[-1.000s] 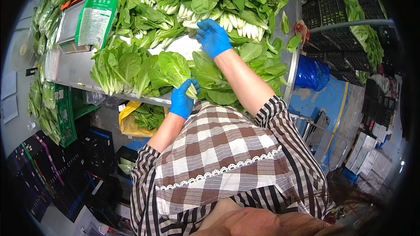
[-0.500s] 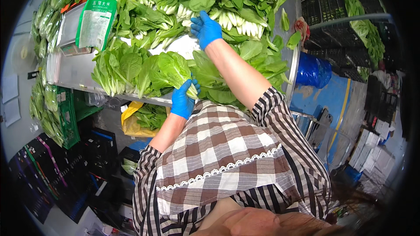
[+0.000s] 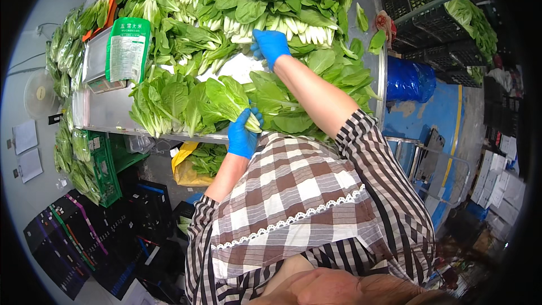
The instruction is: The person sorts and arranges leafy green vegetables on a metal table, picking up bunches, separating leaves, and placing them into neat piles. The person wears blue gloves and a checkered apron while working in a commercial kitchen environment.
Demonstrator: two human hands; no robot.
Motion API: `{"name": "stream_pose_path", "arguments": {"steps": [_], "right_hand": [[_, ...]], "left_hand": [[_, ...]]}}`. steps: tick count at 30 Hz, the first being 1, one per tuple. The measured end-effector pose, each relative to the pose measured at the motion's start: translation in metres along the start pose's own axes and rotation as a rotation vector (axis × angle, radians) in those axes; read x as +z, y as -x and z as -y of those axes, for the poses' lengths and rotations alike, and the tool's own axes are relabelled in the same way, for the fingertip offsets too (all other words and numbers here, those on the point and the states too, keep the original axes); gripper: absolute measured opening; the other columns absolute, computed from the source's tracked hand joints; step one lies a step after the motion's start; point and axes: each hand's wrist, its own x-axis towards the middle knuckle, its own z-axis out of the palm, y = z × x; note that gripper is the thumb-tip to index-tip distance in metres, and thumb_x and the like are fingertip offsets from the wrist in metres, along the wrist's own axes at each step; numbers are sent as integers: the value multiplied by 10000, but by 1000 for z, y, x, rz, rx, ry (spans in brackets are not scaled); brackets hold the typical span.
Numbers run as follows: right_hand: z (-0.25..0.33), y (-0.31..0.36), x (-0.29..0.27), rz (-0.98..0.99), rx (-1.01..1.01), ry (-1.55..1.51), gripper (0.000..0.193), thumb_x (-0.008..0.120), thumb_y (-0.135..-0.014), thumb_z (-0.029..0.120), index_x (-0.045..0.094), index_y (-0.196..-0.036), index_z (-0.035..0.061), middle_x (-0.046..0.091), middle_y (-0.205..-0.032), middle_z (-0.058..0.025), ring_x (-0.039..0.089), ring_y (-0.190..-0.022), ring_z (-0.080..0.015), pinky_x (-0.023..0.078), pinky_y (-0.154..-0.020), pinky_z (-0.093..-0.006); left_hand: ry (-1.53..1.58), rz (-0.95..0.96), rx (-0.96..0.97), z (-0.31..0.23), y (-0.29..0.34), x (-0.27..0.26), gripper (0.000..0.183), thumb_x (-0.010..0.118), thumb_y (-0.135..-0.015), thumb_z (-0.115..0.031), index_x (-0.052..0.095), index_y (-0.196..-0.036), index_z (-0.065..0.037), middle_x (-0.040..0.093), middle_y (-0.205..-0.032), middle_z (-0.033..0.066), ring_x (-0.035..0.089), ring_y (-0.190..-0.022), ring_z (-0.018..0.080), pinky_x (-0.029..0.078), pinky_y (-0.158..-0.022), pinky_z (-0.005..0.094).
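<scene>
My left hand (image 3: 244, 133), in a blue glove, is closed round the pale stem end of a bok choy (image 3: 227, 100), whose broad leaves point up and left over the table's near edge. Farther in, my right hand (image 3: 272, 45), gloved the same, has its fingers curled at the white stems of a bok choy pile (image 3: 310, 33). Its fingertips are partly hidden among the stems. Loose greens (image 3: 164, 100) lie in a row along the near edge, left of my left hand, and more leaves (image 3: 333, 76) spread under my right forearm.
A green-and-white printed bag (image 3: 129, 51) leans on a scale (image 3: 99, 56) at the left. Bagged greens (image 3: 73, 155) stand by a green crate (image 3: 107, 164). Under the table sits a yellow bag of greens (image 3: 189, 164). Blue plastic (image 3: 411, 85) and black crates (image 3: 435, 34) are at the right.
My right hand has drawn slightly nearer, its outstretched fingers now curled in at the stems. My left hand keeps its hold on the bok choy. The whole view has shifted a little.
</scene>
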Motion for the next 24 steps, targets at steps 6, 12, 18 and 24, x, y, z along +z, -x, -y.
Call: {"name": "stream_pose_path", "arguments": {"steps": [6,12,18,24], "right_hand": [[-54,57,-39,209,-55,67,279,647,-887,260,620,-864,-17,652,-715,-93,580,-536,-127,465,-488,-265],[-99,106,-68,271,-76,175,258,735,-822,250,634,-845,14,633,-682,-64,563,-549,-103,464,-516,-257],[-101,124,-76,238,-313,674,339,801,-729,321,653,-874,53,648,-696,-93,607,-612,-190,501,-597,-308],[-113,122,-76,266,-303,413,388,782,-738,321,625,-965,48,663,-779,-113,635,-658,-194,514,-636,-302]], "left_hand": [[9,21,75,-8,-10,2,261,584,-921,-131,540,-1158,-31,645,-969,110,630,-831,215,529,-735,354],[-56,73,88,-12,-9,36,328,643,-878,-72,536,-1179,3,645,-1010,119,636,-846,212,527,-714,310],[-261,189,92,-3,-18,39,453,632,-867,-24,467,-1289,8,604,-1170,119,619,-1006,243,531,-847,346],[-122,266,12,1,-19,28,484,610,-874,-17,436,-1326,5,568,-1236,155,592,-1082,260,509,-915,367]]}}
